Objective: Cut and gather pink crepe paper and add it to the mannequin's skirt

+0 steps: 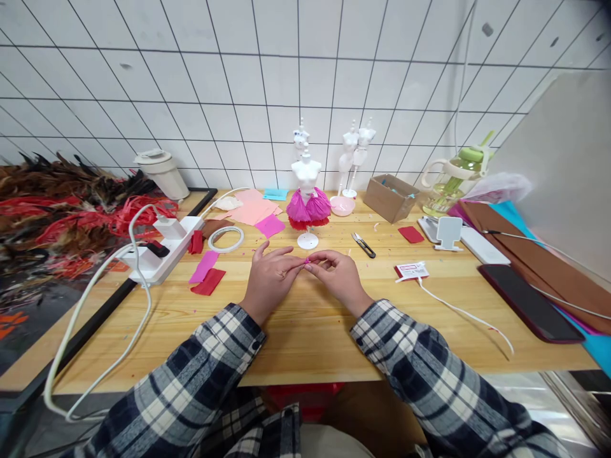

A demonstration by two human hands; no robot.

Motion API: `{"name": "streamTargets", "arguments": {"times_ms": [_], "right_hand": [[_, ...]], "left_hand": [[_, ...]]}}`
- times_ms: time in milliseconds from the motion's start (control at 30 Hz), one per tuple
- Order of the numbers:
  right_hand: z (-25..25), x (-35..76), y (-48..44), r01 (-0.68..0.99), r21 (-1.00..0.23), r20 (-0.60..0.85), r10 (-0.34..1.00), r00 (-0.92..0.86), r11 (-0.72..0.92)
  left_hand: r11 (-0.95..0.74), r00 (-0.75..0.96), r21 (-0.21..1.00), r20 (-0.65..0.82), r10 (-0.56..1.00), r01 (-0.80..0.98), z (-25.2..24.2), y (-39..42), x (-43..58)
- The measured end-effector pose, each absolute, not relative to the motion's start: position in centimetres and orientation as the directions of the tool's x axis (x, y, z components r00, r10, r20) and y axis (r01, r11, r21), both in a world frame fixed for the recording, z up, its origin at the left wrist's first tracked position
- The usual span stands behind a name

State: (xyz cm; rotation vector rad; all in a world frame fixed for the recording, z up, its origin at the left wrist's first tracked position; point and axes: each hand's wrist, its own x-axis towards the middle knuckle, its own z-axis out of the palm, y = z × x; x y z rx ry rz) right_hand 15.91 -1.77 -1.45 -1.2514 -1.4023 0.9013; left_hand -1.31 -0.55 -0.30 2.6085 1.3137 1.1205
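Note:
My left hand (274,275) and my right hand (335,275) meet above the middle of the table. Between their fingertips is a tiny magenta piece (307,261), mostly hidden; it looks like crepe paper. Both hands pinch it, with the other left fingers stretched away. Just beyond stands a small white dress form (306,172) on a round base. It wears a ruffled magenta skirt (308,207) with a red lower edge. To the right of my right hand lie thread snips (363,245) with black handles.
At left are a roll of tape (226,230), magenta and red paper pieces (209,282) and a power strip (165,251) with looping cables. At right are a cardboard box (390,198), a glue tube (411,271), a phone (529,302) and a bottle (446,187). More dress forms (356,156) stand behind.

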Motion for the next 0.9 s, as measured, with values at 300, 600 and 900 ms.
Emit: {"name": "streamTargets", "arguments": {"times_ms": [300,600,900], "right_hand": [[-1.2,16.0,-1.8,0.211,-0.954,0.224,0.974,0.024,0.214],[-1.1,16.1,-1.7,0.048,-0.968,0.241,0.966,-0.099,0.246],[-1.8,26.4,2.3,0.727,-0.654,0.41,0.905,0.109,0.209]], "left_hand": [[-0.661,0.399,0.306,0.601,0.692,0.685,-0.5,-0.5,-1.3],[-0.669,0.361,0.446,0.596,0.718,0.594,-0.4,-0.3,-1.4],[-0.604,0.282,0.602,0.547,0.788,0.521,-0.1,0.6,-2.5]]}}
